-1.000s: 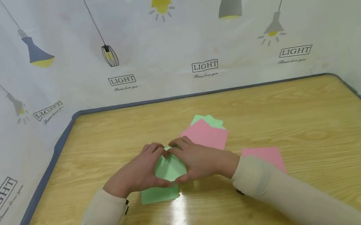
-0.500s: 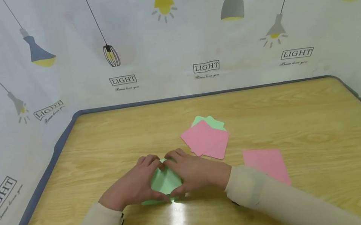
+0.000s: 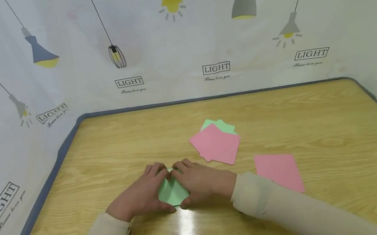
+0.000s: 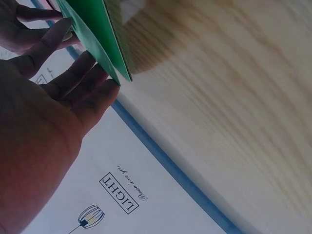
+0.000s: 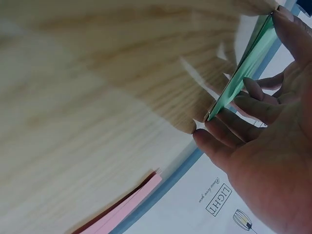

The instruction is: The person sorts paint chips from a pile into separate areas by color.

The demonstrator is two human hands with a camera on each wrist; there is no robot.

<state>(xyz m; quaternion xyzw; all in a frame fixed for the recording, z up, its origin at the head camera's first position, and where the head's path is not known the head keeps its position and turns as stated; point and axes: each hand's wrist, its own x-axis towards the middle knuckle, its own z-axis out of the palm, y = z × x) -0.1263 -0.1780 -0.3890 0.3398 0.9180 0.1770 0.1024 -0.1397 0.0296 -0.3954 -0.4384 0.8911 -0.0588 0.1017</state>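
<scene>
Square green paper cards (image 3: 173, 194) lie just above or on the table between both hands in the head view. My left hand (image 3: 140, 194) grips the left side, thumb at the near edge and fingers at the far edge. The right hand (image 3: 202, 182) holds the right side the same way, and the two thumbs nearly meet. In the left wrist view the green sheets (image 4: 92, 36) stand slightly apart, one above the other, with fingertips along their edge. The right wrist view shows the green cards (image 5: 243, 70) nearly edge-on, resting against curled fingers.
Beyond the right hand lies a loose pile of pink cards (image 3: 215, 145) with green cards (image 3: 224, 127) showing behind. A single pink card (image 3: 278, 171) lies beside the right forearm. The wooden table (image 3: 123, 138) meets a printed curtain (image 3: 165, 49) at its blue border.
Both hands have moved nearer to me and slightly left with the held green card. The green card that showed below them on the table is now almost wholly covered.
</scene>
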